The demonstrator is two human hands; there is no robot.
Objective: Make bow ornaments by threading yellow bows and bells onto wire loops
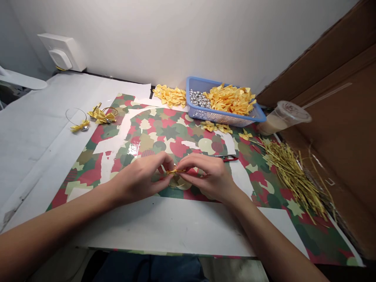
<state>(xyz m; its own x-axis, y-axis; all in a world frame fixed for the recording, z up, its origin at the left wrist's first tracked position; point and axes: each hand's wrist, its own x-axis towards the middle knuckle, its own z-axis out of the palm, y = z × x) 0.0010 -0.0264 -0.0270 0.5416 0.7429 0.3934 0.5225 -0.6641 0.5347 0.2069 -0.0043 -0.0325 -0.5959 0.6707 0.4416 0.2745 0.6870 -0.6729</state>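
**Yellow ribbon piece:** a small twisted piece [175, 170] was held in mid-air between both hands, above patterned wrapping paper [173, 129] spread on the white worktop [35, 133].
**Left hand:** the left hand [141, 178] was brought in from the lower left and held one side of the piece.
**Right hand:** the right hand [208, 176] was raised opposite and held the other side.
**Fingers:** the fingers [163, 160] of both hands were pressed together, pinching the piece at their tips; its centre was partly hidden by them.
**Work done:** wire-looped ribbon bunches [102, 115] with a silver bell [84, 127] had been set aside at the left of the paper and appeared complete.
**Work remaining:** many loose yellow bows [230, 100] were heaped in a blue plastic basket [223, 120] beside silver beads [199, 98], with a further pile of bows [170, 96] behind it, so most of the stock appeared unused.
**Nearby:** a bundle of gold strands [290, 176] was laid at the right, red-handled scissors [226, 158] lay just beyond the right hand, and a plastic cup [282, 117] stood on its side beyond the basket.
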